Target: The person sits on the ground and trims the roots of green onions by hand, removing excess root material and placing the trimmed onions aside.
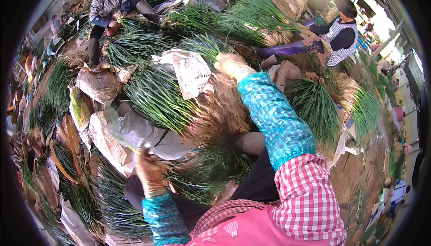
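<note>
My right hand, in a thin glove, reaches forward and is closed round the base of a bunch of green onions, whose leaves point up and left. Below it lies a larger pile of green onions, its brown roots towards my right arm. A pale printed sack covers part of that pile. Nearer my body, my left hand is gloved with its fingers curled, and a blurred pale green stalk extends up and left from it. Something small and shiny shows at its fingers.
A person sits at the upper left among onion piles; another person in purple boots sits at the upper right. Root-on onion bundles lie to my right, loose leaves between my legs. Sacks and more onions lie left.
</note>
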Demonstrator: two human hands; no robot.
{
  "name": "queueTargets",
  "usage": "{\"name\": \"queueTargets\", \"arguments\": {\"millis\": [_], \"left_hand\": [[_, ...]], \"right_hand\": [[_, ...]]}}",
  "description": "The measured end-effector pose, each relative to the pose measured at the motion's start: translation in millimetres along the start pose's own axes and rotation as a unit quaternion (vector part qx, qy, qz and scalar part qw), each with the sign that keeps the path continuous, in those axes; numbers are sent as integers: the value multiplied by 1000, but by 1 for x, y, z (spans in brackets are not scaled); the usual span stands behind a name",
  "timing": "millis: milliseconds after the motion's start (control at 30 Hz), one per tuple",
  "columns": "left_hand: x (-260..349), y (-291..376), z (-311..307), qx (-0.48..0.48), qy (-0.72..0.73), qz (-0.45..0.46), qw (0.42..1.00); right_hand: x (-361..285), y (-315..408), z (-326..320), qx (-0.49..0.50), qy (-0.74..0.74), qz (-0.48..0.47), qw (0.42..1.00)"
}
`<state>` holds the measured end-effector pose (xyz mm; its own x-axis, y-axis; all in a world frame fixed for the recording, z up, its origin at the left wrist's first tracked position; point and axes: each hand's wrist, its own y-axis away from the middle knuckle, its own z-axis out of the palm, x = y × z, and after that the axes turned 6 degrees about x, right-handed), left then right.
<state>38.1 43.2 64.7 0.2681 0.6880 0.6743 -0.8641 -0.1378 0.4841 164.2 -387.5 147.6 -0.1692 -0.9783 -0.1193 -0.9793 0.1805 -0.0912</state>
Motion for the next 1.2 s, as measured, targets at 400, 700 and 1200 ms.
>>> {"name": "queueTargets", "arguments": {"millis": [400,700,1200], "left_hand": [[-85,41,-45,4,11,-127,992],[-89,32,-62,67,16,-238,969],[-122,10,-21,-9,-29,-192,981]], "right_hand": [[-65,190,176,-370,3,-196,908],[-96,158,187,-11,-209,56,976],[-141,219,138,-103,-298,-70,946]]}}
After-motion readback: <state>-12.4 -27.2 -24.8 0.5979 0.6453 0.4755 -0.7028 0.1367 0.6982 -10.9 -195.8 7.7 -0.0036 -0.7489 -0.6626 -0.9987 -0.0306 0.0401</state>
